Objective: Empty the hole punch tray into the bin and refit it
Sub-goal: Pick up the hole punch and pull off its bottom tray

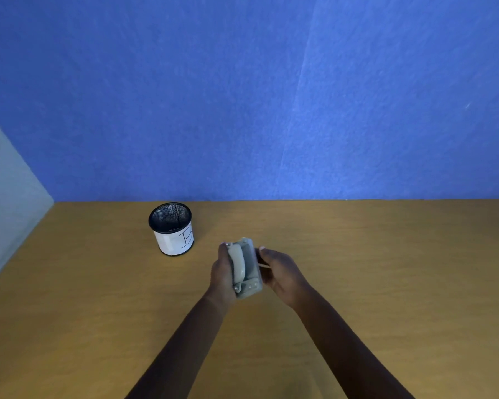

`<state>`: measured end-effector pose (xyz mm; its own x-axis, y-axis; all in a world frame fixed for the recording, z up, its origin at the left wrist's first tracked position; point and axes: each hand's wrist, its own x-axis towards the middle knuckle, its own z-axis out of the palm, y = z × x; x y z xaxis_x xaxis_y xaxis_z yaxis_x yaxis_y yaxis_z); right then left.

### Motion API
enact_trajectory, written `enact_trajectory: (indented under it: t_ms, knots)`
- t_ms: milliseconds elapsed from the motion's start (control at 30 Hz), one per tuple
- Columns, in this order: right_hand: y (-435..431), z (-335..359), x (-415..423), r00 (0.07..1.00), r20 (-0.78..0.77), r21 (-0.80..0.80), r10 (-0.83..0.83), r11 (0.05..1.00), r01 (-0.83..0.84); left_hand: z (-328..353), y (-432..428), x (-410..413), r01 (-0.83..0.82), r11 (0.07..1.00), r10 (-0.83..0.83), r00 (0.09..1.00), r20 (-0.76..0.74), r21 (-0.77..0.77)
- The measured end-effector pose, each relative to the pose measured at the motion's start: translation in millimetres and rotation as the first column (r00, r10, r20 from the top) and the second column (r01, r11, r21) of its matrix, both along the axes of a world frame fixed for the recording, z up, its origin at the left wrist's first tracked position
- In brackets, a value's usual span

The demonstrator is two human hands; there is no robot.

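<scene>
A grey hole punch (245, 267) is held above the wooden table (386, 269), turned on its side with its handle facing left. My left hand (221, 273) grips it from the left, fingers wrapped along the handle side. My right hand (280, 273) presses against its right side, where a dark tray edge (258, 259) shows under the fingers. The bin (172, 228), a small black mesh cup with a white paper label, stands upright to the upper left of the hands, apart from them.
A blue felt wall (271, 96) rises behind the table's far edge. A pale grey panel (9, 203) closes off the left side. The wood surface stretches out to the right and towards me.
</scene>
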<state>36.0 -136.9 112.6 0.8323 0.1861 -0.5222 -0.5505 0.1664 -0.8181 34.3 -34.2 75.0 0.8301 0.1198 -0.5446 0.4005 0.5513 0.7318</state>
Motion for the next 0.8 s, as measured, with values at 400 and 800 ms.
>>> enact_trajectory:
  t_ms: [400, 800]
  knots:
    - [-1.9, -15.5, -19.6, 0.997, -0.067, 0.169, 0.025, 0.985, -0.014, 1.1, 13.6, 14.5, -0.112, 0.993, 0.108, 0.991, -0.083, -0.048]
    - [-3.4, -9.1, -22.8, 0.995, -0.095, 0.127, -0.017, 0.992, 0.029, 2.4, 14.2, 11.2, -0.01, 0.989, 0.006, 1.0, -0.026, -0.147]
